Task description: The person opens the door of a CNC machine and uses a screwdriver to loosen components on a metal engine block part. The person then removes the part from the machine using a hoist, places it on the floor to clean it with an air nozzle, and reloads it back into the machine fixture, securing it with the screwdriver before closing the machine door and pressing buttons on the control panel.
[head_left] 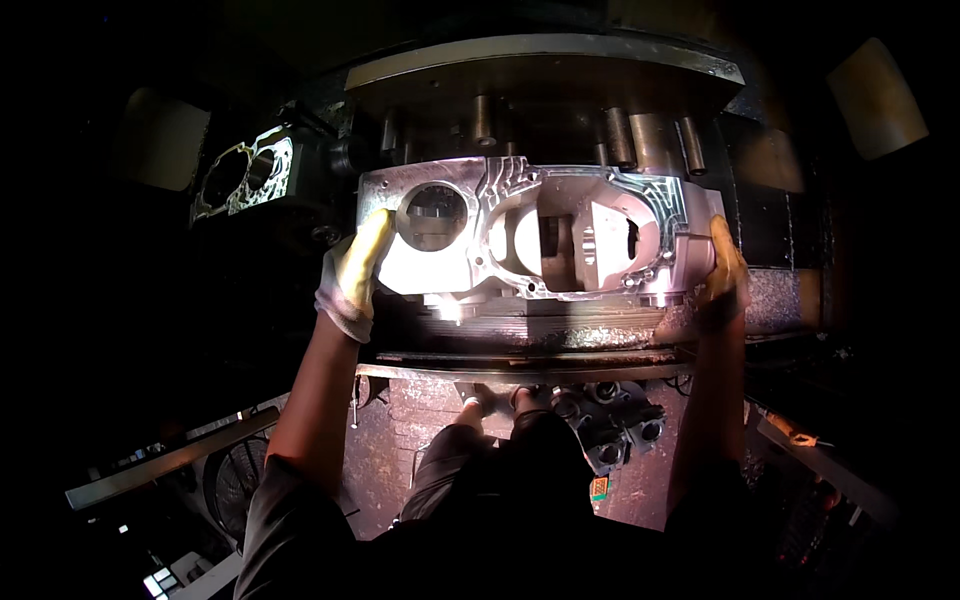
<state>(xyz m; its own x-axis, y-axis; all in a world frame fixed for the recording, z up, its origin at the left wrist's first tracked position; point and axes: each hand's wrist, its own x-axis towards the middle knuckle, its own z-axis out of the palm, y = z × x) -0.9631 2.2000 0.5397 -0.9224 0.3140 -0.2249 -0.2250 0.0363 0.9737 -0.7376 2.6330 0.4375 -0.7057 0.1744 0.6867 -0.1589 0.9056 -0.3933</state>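
Dark machinery (560, 90) stands behind a metal casting (478, 228); left hand (356, 268) and right hand (728, 268) clamp its ends.
Likely heavy and stiff, best held there.

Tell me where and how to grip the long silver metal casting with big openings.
The long silver metal casting is probably best held by its two short ends, from left and right, as the gloved left hand and the right hand do here. It lies lengthwise across the view, large openings break up its middle, and cylindrical metal posts appear close along its far side.
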